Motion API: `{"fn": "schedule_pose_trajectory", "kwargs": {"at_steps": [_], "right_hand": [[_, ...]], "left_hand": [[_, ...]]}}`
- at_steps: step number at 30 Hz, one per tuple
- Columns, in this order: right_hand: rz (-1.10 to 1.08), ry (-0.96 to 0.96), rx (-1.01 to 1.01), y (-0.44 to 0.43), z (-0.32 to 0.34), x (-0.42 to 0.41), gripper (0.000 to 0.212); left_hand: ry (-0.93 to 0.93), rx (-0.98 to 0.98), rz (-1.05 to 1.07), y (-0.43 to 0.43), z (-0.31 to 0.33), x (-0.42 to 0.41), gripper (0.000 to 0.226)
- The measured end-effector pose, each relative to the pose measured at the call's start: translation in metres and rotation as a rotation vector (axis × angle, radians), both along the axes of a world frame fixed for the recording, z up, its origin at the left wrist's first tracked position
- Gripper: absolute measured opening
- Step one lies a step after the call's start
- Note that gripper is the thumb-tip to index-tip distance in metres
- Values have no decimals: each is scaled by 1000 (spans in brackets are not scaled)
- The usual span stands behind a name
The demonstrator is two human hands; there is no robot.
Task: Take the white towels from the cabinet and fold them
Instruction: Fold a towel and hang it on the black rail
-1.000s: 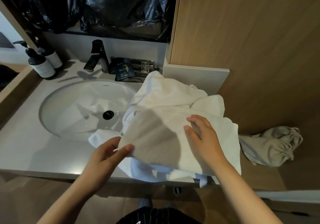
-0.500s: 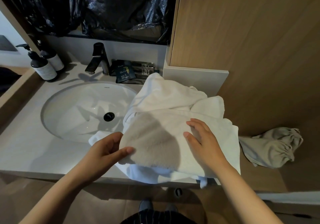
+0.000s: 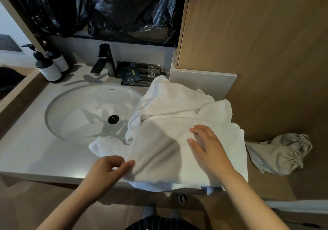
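The white terry-cloth towels (image 3: 177, 103) are out of storage and lie in a loose, rumpled heap on the pale grey stone bench (image 3: 26, 149), just right of the oval white sink basin (image 3: 71, 116), with one corner spilling over the basin's rim and the near edge hanging a little over the bench front. The uppermost towel (image 3: 159, 151) is spread roughly flat over the pile. The left hand (image 3: 108, 169) pinches its near left corner, thumb and curled fingers closed on the edge. The right hand (image 3: 207, 144) rests on top of the cloth with its fingers (image 3: 197, 132) straight and relaxed, pressing it down rather than gripping. Taking the towels out looks done, judging by the heap beside the tall wood-veneer cabinet front (image 3: 257, 43). Folding looks barely begun: no neat folded stack shows anywhere, and at least two more towels sit crumpled beneath and behind the top one, though how many there are cannot be told. A limp beige drawstring cloth bag (image 3: 280, 153) lies on the wooden ledge to the right, apart from the towels. Behind the basin stand a black metal tap (image 3: 104, 61) and two dark pump bottles (image 3: 48, 68).
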State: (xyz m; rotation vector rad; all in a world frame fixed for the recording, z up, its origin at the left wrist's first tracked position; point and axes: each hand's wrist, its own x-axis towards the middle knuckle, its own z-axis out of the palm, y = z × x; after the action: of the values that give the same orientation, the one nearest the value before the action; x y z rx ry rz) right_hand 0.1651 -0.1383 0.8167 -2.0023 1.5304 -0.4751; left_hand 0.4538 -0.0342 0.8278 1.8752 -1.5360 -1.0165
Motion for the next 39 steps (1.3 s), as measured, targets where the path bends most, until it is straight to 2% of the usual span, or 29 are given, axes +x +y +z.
{"fn": "schedule_pose_trajectory", "kwargs": {"at_steps": [4,7,12,15,17,19,21,24,29,32,35,39], "right_hand": [[28,-32,-78,-11,18,8,31],[125,0,-77,-26,32,32,36],[196,159,31,-47,36,69,38],[157,106,70,-53,34,75,33],[121,-14,92,-55,35,76,21],[85,-178,137,-56,36,75,11],[76,-287,181,-56,38,73,15],[86,-377,220,-57,42,72,14],[113,-454,226,-66,47,77,13],[94,-532,281,-73,47,77,11],[110,-568,384,-79,48,77,9],[135,-598,402,-90,43,90,13]], "left_hand": [[101,55,70,-20,2,5,46],[394,171,169,-37,8,8,61],[673,347,307,-67,5,-1,45],[827,473,451,-90,2,-5,27],[899,540,481,-104,-2,-3,24],[902,610,429,-111,-7,0,26],[873,643,373,-115,-7,2,33],[853,535,432,-125,-4,3,25],[745,262,360,-154,9,4,24],[718,283,361,-159,9,3,23],[770,349,367,-159,8,2,26],[834,347,313,-160,11,2,28]]}}
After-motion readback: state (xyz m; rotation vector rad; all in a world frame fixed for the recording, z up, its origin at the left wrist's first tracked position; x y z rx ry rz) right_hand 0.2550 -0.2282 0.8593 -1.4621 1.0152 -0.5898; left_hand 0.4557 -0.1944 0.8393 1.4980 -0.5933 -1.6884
